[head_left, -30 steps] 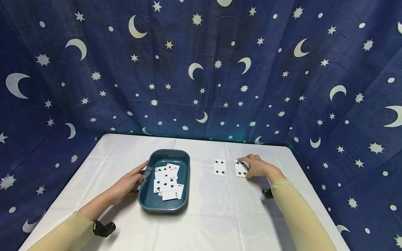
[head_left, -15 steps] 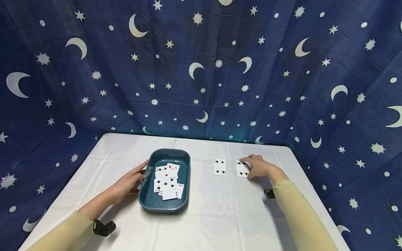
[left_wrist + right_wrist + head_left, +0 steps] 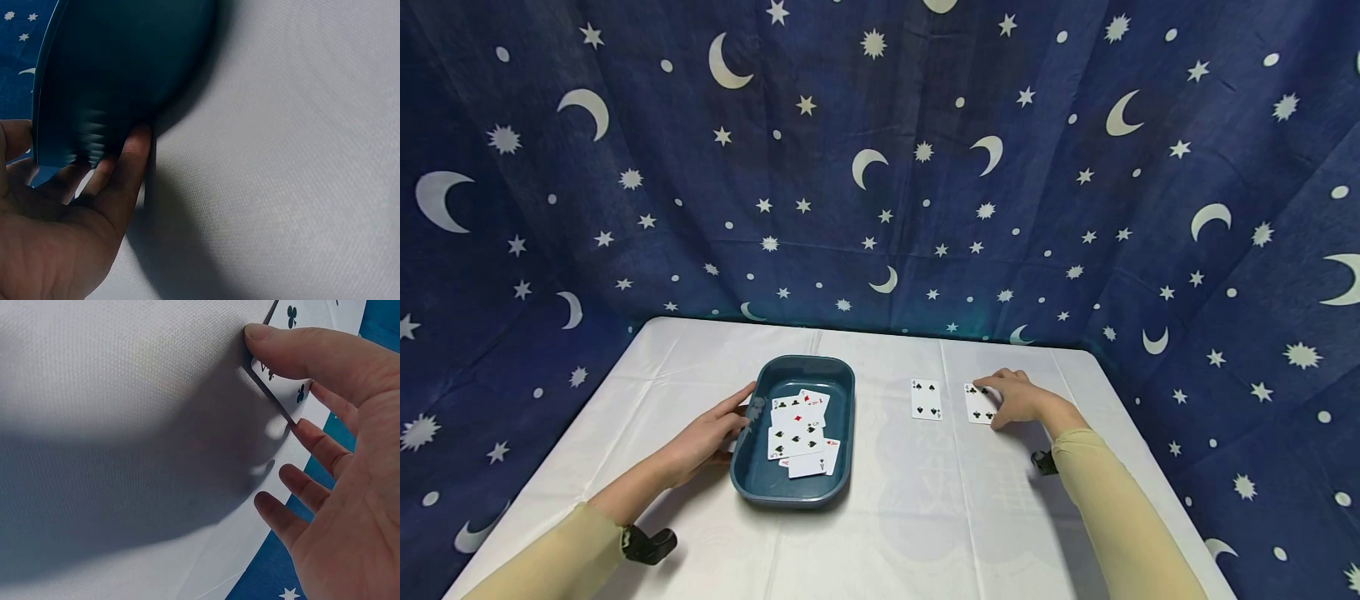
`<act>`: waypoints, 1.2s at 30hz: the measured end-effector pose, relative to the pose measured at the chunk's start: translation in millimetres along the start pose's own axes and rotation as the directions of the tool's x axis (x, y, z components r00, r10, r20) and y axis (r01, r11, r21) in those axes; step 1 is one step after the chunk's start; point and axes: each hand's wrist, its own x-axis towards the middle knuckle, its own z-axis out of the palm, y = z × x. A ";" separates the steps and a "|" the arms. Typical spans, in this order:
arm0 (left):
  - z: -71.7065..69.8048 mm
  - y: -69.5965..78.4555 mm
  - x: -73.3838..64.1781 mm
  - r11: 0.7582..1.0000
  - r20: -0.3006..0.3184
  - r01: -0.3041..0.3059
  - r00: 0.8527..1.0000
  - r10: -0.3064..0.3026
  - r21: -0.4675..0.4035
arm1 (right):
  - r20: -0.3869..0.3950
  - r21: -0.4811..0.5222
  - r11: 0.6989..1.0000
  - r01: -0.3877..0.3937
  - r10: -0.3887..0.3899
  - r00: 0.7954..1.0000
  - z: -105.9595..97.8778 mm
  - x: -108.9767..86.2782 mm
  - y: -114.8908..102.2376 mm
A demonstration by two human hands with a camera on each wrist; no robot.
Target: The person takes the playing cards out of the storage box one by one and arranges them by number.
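Observation:
On the right of the table, my right hand [image 3: 1022, 400] pinches a four of clubs playing card [image 3: 976, 405], thumb at the near edge and a fingertip at the far edge. The right wrist view shows the thumb over this card [image 3: 290, 394], the lower fingers free of it. A four of spades [image 3: 926, 400] lies face up just to its left. My left hand [image 3: 703, 442] touches the outer left wall of a dark teal tray [image 3: 790, 493] with its fingertips. In the left wrist view relaxed fingers lie along the tray's side [image 3: 119, 62].
Several face-up cards overlap inside the tray, among them a five of spades [image 3: 795, 442] and an ace [image 3: 807, 465]. A white cloth [image 3: 895, 533] covers the table. A dark blue curtain [image 3: 880, 167] with moons and stars hangs behind it.
My right hand has slid the four of clubs slightly to the right, widening the gap to the four of spades. My left hand and the tray have stayed in place.

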 end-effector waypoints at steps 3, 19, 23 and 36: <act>-0.1 0.5 0.1 1.000 0.003 -0.003 1.000 0.003 0.003 | -0.002 0.003 1.000 0.003 -0.003 1.000 0.0 -0.9 0.3; -0.4 4.4 0.3 1.000 0.003 0.013 1.000 -0.013 0.015 | -0.082 -0.005 0.997 0.082 -0.083 0.993 -6.6 -1.3 -8.4; -0.4 3.8 -0.3 1.000 0.007 0.009 1.000 -0.009 0.013 | -0.104 -0.028 0.992 0.123 -0.126 0.987 -9.2 -0.8 -18.8; -0.4 2.5 0.0 1.000 -0.003 0.016 1.000 -0.016 0.007 | -0.187 -0.101 0.946 0.309 -0.323 0.928 -20.1 5.7 -90.4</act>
